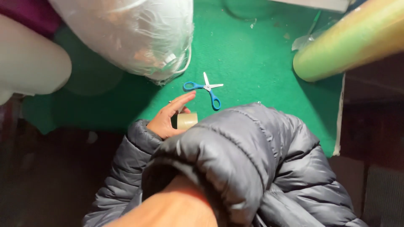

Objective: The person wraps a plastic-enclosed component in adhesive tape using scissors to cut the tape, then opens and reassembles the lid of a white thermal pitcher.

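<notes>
Left hand point(170, 119) cups tape roll point(187, 120) just below scissors point(205, 89); fingers loose. Roll likely light, stiff, best pinched across its rim. Right hand hidden.

head cam | looks steeply down from above | close over green table point(252, 54) | single view

A small packing or wrapping workbench is showing itself here, with a green felt tabletop point(261, 54) carrying blue-handled scissors point(206, 89), a stretch-film roll point(349, 40) and a plastic-wrapped bundle point(130, 33).
</notes>
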